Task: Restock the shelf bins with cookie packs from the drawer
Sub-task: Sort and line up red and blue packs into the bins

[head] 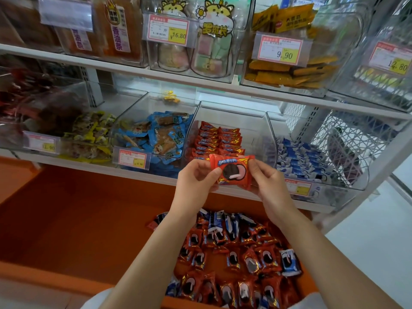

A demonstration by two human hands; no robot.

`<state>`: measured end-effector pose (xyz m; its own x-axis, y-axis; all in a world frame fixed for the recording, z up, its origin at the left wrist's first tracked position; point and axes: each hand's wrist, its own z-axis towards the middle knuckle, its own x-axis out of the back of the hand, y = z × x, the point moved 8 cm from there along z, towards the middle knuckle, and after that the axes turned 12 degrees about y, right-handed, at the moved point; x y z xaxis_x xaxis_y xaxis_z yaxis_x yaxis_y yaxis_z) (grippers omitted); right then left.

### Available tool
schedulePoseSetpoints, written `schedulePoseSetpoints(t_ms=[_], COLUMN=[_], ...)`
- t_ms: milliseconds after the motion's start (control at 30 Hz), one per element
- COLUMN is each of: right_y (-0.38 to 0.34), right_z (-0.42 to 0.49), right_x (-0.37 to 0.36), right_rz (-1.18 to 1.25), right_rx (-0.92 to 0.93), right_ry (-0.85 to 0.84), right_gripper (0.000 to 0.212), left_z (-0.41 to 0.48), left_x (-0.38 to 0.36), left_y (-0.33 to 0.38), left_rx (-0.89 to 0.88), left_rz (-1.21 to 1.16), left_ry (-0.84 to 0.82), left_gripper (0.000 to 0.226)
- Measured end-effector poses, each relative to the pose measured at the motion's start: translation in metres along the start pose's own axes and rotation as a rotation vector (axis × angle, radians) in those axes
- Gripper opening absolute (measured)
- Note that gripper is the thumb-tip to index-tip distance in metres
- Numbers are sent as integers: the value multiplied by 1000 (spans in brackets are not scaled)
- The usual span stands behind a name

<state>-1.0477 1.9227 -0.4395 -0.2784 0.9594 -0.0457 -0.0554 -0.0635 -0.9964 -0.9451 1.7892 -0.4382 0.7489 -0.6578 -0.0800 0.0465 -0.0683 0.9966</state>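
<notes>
Here, in the head view, the left hand [196, 177] and the right hand [267, 179] together pinch one red cookie pack [231, 171] by its two side edges. The thumbs lie on its printed face. The pack is held flat toward the camera, just in front of the clear middle bin [256, 134] on the lower shelf and above the open orange drawer [89, 219]. The step in hand appears to be placing this pack in that bin. To do it well, the pack should probably be turned to match the rows already there. It can then be lifted over the front lip and set down at the near end of a row without toppling its neighbours. A light pinch on the wrapper seams would spare the cookie inside. The middle bin holds stacked red packs [219, 141] of the same kind, in two neat rows along its left side. The right-hand bin [361, 170] holds blue-and-white packs [298, 157]. The left-hand bin [131, 112] holds blue-wrapped snacks [165, 134] of another kind. The drawer holds a loose heap of drawer red packs [234, 259] with a few drawer blue packs [289, 262] mixed in at its right end, so colour should be checked at each pick.
</notes>
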Motion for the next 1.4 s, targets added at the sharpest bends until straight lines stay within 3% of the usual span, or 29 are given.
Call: schedulePoseSetpoints(t_ms=[200, 267, 400, 467, 567, 633, 700, 767, 933, 1233, 1400], right_y=[-4, -9, -35, -37, -21, -6, 2, 3, -2, -15, -28], right_z=[4, 4, -2, -5, -2, -3, -7, -9, -9, 4, 30], right_x=[11, 16, 24, 24, 14, 8, 3, 1, 1, 20, 43], right_rz=[-150, -161, -302, -388, -545, -624, -678, -692, -680, -571, -599], right_rx=[152, 194, 474, 558, 476, 384, 351, 361, 383, 357, 361], right_ry=[145, 179, 253, 252, 85, -62, -164, -192, -184, 63, 264], right_gripper=[17, 19, 18, 16, 21, 45, 62, 61, 35, 29, 29], left_z=[-1, -1, -2, 0, -2, -5, -5, -2, 1, 26, 36], left_x=[1, -1, -8, -7, 1, 2, 0, -3, -19, -25, -42], left_y=[11, 13, 4, 7, 23, 32, 34, 34, 24, 5, -18], left_rx=[-184, -179, -30, -115, -351, -504, -594, -640, -648, -527, -482], left_rz=[166, 165, 30, 131, 330, 420, 484, 507, 502, 476, 707], left_ry=[100, 79, -4, 31, 146, 173, 143, 75, -94, -4, -120], left_gripper=[10, 11, 12, 13, 17, 15, 15, 19, 18, 9, 36])
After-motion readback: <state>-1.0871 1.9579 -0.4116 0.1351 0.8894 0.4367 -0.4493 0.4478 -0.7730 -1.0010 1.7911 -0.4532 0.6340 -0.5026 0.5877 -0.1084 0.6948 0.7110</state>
